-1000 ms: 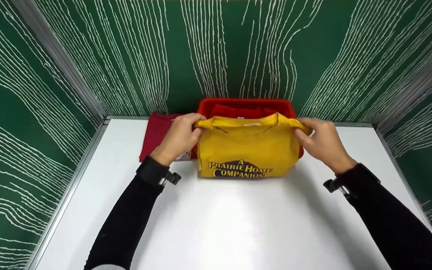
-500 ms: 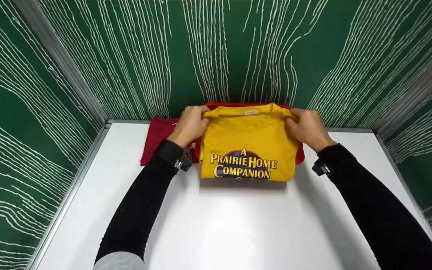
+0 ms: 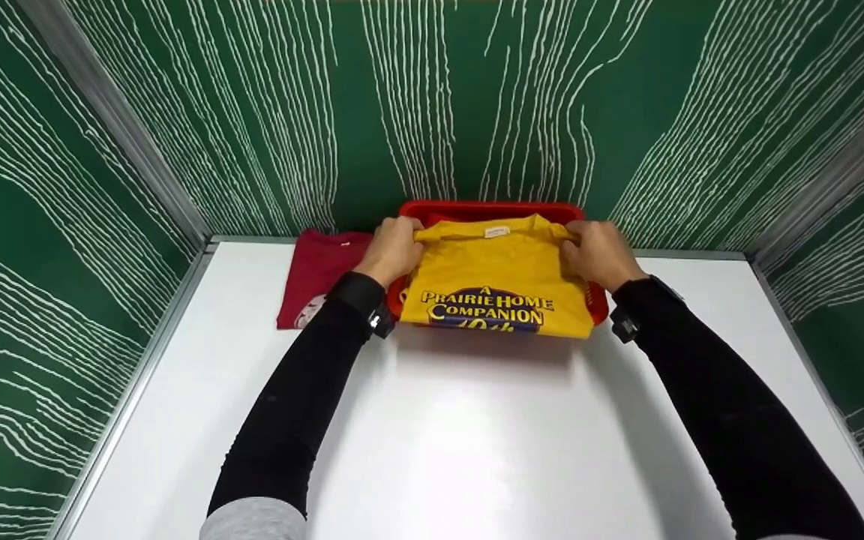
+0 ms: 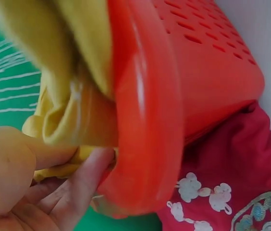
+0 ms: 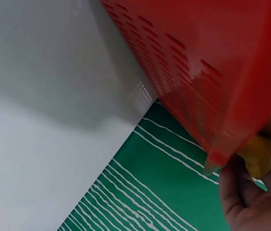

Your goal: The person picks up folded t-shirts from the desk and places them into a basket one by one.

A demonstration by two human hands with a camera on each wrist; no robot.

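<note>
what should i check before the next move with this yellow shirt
1. Left hand grip: ok, it pinches an upper corner of the yellow shirt.
2. Right hand grip: ok, it holds the other upper corner.
3. Shirt wholly inside the red basket: not ok, its front end covers the near rim.
4. Maroon shirt outside the basket: ok, at its left on the table.
5. Space beneath the yellow shirt: cannot tell, hidden.

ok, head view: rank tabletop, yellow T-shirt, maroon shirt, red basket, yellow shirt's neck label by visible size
Largest to smallest:
1. White tabletop
2. Yellow T-shirt
3. Maroon shirt and red slotted basket: both partly hidden, too close to rank
4. White neck label
</note>
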